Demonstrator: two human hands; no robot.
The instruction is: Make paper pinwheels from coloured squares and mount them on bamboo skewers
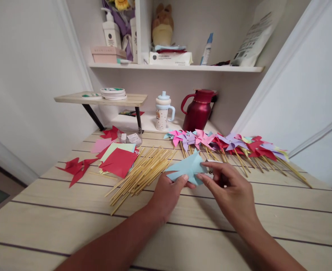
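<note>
The light blue folded paper is a pinwheel-like piece with pointed flaps spreading outward; it sits raised just above the tabletop, pinched between both hands, tilted slightly with its face toward the camera; its lower left edge lies under the left hand's thumb, and its right side meets the right hand's fingertips; one long point juts left beyond the grip, another rises above it; its surface is flat, creased along the folds.

Your pale wooden desk carries a bundle of bamboo sticks, a stack of coloured paper squares, red folded pieces, and a row of finished pinwheels along its far edge.
</note>
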